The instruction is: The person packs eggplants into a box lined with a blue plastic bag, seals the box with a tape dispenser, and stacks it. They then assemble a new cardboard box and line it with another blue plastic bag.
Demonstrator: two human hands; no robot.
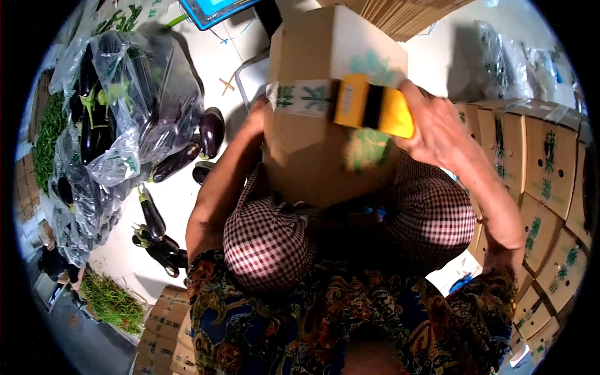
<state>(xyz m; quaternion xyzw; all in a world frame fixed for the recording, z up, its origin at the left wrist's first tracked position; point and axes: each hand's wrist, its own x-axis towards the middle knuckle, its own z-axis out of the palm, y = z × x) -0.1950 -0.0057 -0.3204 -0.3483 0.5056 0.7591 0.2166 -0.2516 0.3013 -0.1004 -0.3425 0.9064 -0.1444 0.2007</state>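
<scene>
A cardboard box (pixel 300 153) with green print stands upright between my knees, close in front of my body. My left hand (pixel 257 116) grips the box's left side, its fingers mostly hidden behind the cardboard. My right hand (pixel 434 124) is closed around the end of a yellow tape dispenser (pixel 351 101) with a black band. The dispenser lies against the box at its near corner. A strip of printed tape (pixel 303 98) runs across the left face up to the dispenser.
Plastic bags of eggplants (pixel 140 94) lie at the left, with loose eggplants (pixel 211 132) beside them on the floor. Closed boxes (pixel 550 156) are stacked at the right. Flattened cardboard (pixel 400 15) and a blue-framed screen (pixel 215 9) are ahead. Green peppers (pixel 112 300) lie lower left.
</scene>
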